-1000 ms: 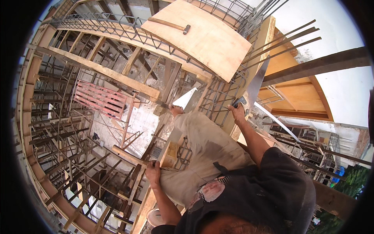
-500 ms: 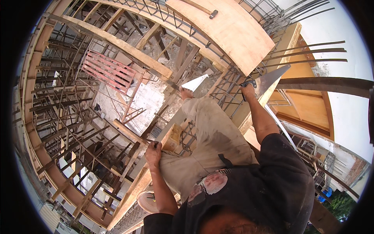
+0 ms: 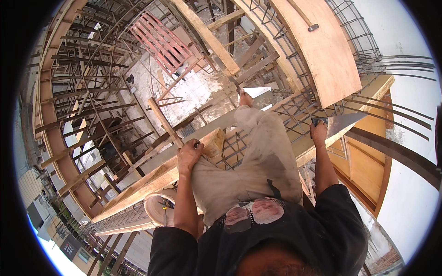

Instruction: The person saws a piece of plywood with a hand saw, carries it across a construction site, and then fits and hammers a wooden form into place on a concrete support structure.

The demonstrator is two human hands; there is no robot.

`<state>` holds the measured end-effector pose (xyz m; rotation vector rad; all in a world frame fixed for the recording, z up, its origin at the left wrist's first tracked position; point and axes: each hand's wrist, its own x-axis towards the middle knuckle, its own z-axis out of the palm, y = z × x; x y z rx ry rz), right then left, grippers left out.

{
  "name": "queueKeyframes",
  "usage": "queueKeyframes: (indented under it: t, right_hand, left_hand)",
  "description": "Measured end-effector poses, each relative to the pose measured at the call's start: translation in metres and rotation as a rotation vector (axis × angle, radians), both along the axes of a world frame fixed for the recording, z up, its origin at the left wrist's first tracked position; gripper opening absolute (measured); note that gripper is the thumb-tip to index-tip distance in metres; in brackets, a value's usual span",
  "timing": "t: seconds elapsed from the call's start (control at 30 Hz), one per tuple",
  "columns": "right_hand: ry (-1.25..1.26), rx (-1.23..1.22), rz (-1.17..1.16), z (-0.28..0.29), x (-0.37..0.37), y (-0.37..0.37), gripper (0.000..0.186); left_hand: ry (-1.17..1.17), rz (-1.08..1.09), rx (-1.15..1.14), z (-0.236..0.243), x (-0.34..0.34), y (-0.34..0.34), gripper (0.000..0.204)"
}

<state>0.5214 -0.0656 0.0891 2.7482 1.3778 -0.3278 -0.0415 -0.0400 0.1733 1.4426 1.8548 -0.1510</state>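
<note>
Timber formwork (image 3: 381,88) and rebar cage (image 3: 233,141) around. Right hand (image 3: 318,132) grips handsaw (image 3: 345,121) by handle, blade out right across formwork edge. Left hand (image 3: 189,157) half curled by left trouser leg (image 3: 209,186); can't tell if gripping anything.

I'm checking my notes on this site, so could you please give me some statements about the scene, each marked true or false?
1. The right hand grips a handsaw. True.
2. The handsaw's blade points toward the left hand. False: it points to the right, away from that hand.
3. A hammer lies on the plywood sheet. True.
4. The red slatted panel is right of the plywood sheet. False: it is to its left.
5. The trousers are light brown. True.
</note>
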Motion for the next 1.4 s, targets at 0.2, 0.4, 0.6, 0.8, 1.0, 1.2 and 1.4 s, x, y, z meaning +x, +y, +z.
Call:
queueKeyframes:
  t: [0.2,0.4,0.6,0.8,1.0,1.2,1.4]
  right_hand:
    - [0.249,-0.070,0.096,0.020,-0.025,0.013,0.044]
    - [0.402,-0.117,-0.034,-0.027,-0.034,0.005,0.059]
    - [0.672,-0.026,-0.465,-0.075,-0.019,0.023,0.067]
    - [0.207,-0.343,0.031,-0.084,-0.034,0.047,0.066]
    - [0.578,-0.183,-0.522,-0.122,-0.022,0.039,0.055]
    - [0.390,-0.182,-0.608,-0.135,-0.043,0.042,0.050]
    - [0.268,-0.287,-0.742,-0.054,-0.080,0.091,0.046]
  left_hand:
    - [-0.014,0.016,-0.026,-0.002,-0.003,-0.005,0.040]
    - [0.029,0.023,0.020,-0.004,-0.001,-0.007,0.039]
    - [0.045,0.009,-0.090,0.002,0.003,0.001,0.041]
    - [0.055,0.028,-0.122,-0.003,0.002,-0.001,0.041]
    - [0.020,0.016,-0.041,0.002,0.013,0.015,0.038]
    - [-0.079,-0.047,0.029,-0.057,0.038,0.055,0.037]
    - [-0.351,-0.268,0.218,-0.081,0.193,0.231,0.045]
